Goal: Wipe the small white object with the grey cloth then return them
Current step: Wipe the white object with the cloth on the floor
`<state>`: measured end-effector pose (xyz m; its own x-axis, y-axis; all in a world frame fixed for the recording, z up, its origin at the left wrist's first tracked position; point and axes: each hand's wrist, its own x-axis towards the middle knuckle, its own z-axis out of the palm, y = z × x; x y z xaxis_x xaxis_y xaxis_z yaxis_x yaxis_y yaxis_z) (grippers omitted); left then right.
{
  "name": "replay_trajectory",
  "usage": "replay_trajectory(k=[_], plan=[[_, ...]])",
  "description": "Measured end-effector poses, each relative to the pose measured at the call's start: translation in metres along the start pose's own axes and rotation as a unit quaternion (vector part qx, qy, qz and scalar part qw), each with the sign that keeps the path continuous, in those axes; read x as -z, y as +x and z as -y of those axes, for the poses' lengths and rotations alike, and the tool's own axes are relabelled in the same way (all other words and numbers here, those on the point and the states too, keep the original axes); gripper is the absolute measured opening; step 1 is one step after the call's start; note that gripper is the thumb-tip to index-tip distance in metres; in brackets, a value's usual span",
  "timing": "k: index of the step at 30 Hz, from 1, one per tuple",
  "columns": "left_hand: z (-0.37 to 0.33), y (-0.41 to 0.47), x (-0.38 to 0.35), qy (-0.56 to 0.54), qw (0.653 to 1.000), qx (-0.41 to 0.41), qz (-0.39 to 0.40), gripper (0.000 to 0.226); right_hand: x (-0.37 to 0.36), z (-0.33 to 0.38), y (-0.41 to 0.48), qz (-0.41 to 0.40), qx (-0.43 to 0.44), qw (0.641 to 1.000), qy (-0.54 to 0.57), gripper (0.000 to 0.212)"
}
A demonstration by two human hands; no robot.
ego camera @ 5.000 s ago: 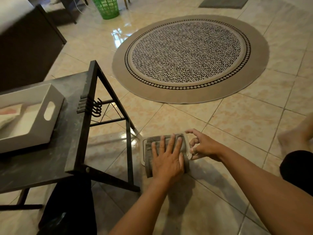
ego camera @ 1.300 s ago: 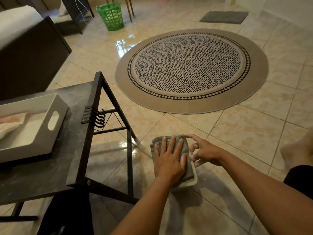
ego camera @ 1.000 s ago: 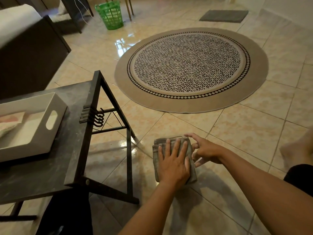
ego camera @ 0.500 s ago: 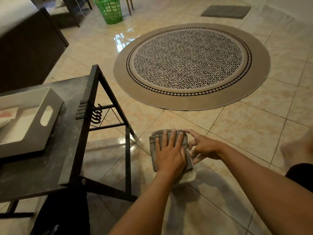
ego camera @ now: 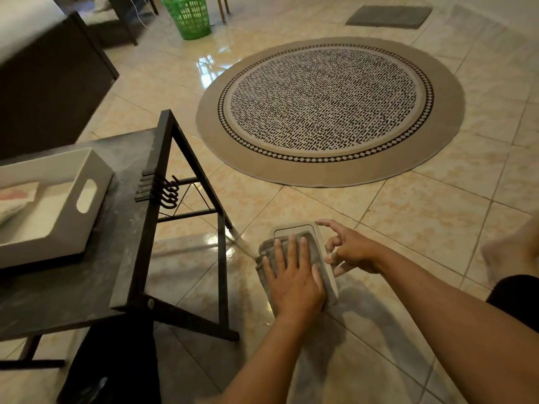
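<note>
The small white object [ego camera: 294,228], a flat rounded rectangle, lies on the floor tiles beside the table's leg. The folded grey cloth [ego camera: 315,248] covers most of it, leaving its far end and right rim bare. My left hand [ego camera: 293,277] lies flat on the cloth with fingers spread, pressing it down. My right hand [ego camera: 351,251] touches the object's right edge with its fingertips and steadies it.
A black folding table [ego camera: 125,234] stands at the left with a white handled tray [ego camera: 87,173] on it and metal hooks [ego camera: 167,192] on its side. A round patterned rug [ego camera: 329,109] lies beyond. A green basket [ego camera: 188,16], a dark sofa [ego camera: 49,83] and my foot [ego camera: 510,252] are around.
My left hand has slid the cloth toward me, so the object's far end shows and its near end is covered. The right hand stays at the edge.
</note>
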<state>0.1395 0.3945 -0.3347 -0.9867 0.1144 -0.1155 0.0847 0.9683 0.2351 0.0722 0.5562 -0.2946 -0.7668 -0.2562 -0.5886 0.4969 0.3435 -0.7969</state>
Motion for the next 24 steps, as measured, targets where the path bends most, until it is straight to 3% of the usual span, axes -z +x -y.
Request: replay_trajectory(k=[14,24], plan=[[-0.037,-0.015,-0.001,-0.019,0.998,-0.001,0.057,0.074,-0.002,0.001,-0.002,-0.009,0.005,0.999,-0.032,0.093],[-0.007,0.008,0.009,0.009,0.998,-0.037,0.041,0.070,-0.001,-0.004,-0.004,-0.007,0.000,1.000,0.008,0.092]])
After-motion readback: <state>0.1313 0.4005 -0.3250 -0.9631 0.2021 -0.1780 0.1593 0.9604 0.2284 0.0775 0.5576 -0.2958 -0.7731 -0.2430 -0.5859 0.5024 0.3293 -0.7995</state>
